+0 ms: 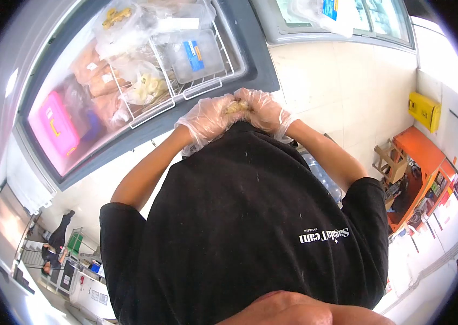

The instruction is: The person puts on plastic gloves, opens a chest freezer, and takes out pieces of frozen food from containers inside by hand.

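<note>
My left hand and my right hand, both in clear plastic gloves, meet in front of my black shirt. Between them is a pale yellowish lump of food, pressed by the curled fingers of both hands; its exact kind is not clear. The hands are just beside the near edge of an open chest freezer. White wire baskets inside hold a clear plastic tub with a blue label and a bag of pale pieces.
Wrapped pinkish packs and a pink box lie deeper in the freezer. A second freezer stands ahead right, with a plastic bag on it. At right are a yellow box and an orange cabinet. Another person is far left.
</note>
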{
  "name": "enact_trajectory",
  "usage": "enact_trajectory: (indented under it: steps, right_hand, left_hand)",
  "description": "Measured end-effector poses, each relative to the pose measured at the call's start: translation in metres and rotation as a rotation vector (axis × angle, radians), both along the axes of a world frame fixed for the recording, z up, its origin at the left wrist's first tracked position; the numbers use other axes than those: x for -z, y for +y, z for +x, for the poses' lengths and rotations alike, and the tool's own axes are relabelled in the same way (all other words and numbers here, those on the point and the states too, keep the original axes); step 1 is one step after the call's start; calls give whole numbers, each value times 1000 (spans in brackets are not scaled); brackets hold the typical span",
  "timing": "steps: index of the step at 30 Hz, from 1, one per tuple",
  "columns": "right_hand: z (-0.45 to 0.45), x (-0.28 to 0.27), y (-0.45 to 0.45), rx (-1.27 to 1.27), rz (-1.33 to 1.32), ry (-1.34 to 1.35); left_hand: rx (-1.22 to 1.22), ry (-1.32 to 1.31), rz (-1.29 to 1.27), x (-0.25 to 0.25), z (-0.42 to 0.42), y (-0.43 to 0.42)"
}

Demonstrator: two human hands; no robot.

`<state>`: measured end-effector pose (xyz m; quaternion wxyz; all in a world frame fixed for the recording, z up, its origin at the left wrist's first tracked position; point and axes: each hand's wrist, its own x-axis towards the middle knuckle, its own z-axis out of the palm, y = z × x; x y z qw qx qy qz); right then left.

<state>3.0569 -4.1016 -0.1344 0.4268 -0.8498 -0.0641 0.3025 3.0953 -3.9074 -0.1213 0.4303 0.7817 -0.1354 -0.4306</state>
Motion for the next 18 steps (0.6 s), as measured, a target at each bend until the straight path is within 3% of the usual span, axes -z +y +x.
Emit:
enact_trajectory:
  steps: [3,4,6,8,9,12,16,18]
  right_hand:
    - [-18,-1,16,43,-104,55]
    - [-3,5,14,42,-130,0]
    - [-2,4,11,41,-29,-17]
    - [1,5,6,50,89,-26]
    - [3,13,4,40,99,16]
    - [25,-4,-4,224,354,287]
    - [38,-12,-13,342,547,122]
    - [41,-14,-16,383,592,163]
  left_hand:
    - [-269,24,-7,12,-12,-1]
    - [-282,-304,-118,10,-16,-3]
    - [-220,-15,-94,11,-12,8]
    - [-330,426,-227,7,-5,15]
    - [-301,503,-355,9,2,25]
    - [-410,514,-381,-19,21,31]
    - [-514,605,-507,-31,25,30]
    - [-505,596,-547,-41,28,31]
